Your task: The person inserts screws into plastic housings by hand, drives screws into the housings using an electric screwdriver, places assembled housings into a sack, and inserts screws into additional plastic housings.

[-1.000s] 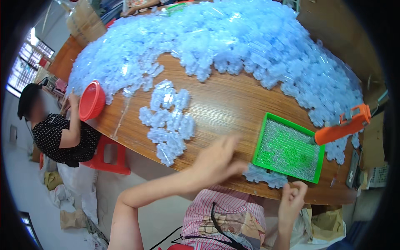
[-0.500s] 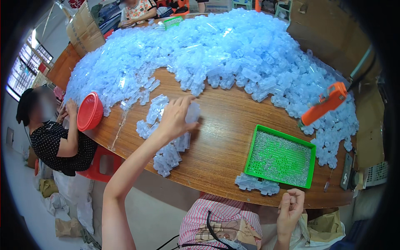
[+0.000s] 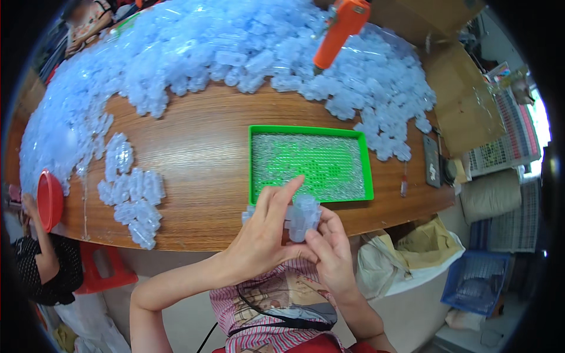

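Clamped from both sides on a clear plastic piece (image 3: 305, 215): right hand (image 3: 332, 250) curled under and around it, fingertips (image 3: 313, 236) pressed on its lower edge; left hand (image 3: 265, 235) braced against its left face with thumb and middle fingers, forefinger sticking up free and apart from the rest. Held in the air just over the near edge of the wooden table (image 3: 200, 153), just short of the front rim of the green tray (image 3: 252, 165), close to the chest. By the look of it, mid-handling: piece being pressed or turned between the two hands, not yet set down. For any set-down, calls for a short forward reach and a level piece, since the tray floor is covered with small glinting parts. Room to the left: bare wood between the tray and a small cluster of clear pieces (image 3: 132, 197). Further back, crowded by a large heap of clear pieces (image 3: 235, 53) across the whole far side, with an orange tool (image 3: 338, 29) lying on top. To the right, little free table: tray rim, then a dark flat device (image 3: 432, 162) near the edge. At far left, a red bowl (image 3: 50, 200) at the table edge beside another person's hand (image 3: 29, 203), well apart from the held piece.
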{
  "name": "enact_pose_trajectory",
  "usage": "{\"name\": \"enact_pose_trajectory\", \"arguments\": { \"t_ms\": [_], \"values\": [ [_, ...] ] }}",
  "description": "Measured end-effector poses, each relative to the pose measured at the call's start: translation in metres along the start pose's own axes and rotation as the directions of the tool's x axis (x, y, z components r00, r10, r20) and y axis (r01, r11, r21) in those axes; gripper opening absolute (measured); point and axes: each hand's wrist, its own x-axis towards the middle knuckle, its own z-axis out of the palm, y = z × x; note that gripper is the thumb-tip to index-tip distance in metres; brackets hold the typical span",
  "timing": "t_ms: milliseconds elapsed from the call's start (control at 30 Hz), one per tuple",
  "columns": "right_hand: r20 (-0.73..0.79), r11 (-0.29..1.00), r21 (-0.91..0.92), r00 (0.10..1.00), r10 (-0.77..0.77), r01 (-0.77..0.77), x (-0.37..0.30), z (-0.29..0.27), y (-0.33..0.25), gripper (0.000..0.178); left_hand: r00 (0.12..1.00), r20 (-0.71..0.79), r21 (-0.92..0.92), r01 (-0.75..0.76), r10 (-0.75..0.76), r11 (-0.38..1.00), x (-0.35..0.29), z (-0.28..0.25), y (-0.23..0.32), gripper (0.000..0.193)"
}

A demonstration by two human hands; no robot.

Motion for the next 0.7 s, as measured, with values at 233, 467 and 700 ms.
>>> {"name": "enact_pose_trajectory", "arguments": {
  "t_ms": [233,467,700],
  "values": [
    [-0.279,0.929,-0.365,0.959,-0.043,-0.065,-0.007,-0.084,-0.023,0.04,0.98,-0.011,0.572,-0.157,0.199,0.805,-0.024,-0.013,-0.032,0.094],
    [-0.301,0.916,-0.399,0.95,-0.083,-0.046,0.011,-0.107,0.005,0.031,0.985,-0.003,0.656,-0.126,0.17,0.744,-0.025,-0.016,-0.06,0.09],
    [-0.324,0.944,-0.33,0.936,-0.141,0.028,0.025,-0.089,0.023,0.04,0.991,-0.042,0.604,-0.078,0.13,0.793,-0.032,-0.023,-0.065,0.085]
  ]
}}
